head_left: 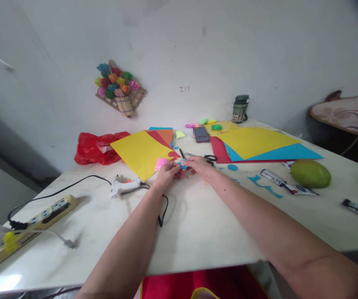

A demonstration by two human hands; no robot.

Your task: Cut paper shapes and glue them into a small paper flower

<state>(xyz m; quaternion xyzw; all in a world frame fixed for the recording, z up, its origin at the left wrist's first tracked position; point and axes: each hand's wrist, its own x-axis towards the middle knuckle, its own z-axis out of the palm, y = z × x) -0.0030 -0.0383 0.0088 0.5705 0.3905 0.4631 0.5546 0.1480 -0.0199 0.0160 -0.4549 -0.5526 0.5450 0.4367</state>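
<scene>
Both hands meet over the middle of the white table. Between their fingertips is a small blue piece (183,163). My left hand (169,171) is closed on its left side, and my right hand (196,164) pinches it from the right. A pink packet (160,163) lies just beyond my left hand. Black-handled scissors (210,158) rest behind my right hand. Red round paper pieces (174,155) lie near a yellow sheet (143,151). A blue paper circle (232,167) is right of my right wrist.
A glue gun (124,186) with a black cord and a power strip (46,214) are at left. A red bag (99,147) lies behind. Coloured sheets (256,143), blue scraps (264,185), tubes (272,177), a green fruit (310,173), a phone (201,134) and a bottle (240,109) occupy the right and back.
</scene>
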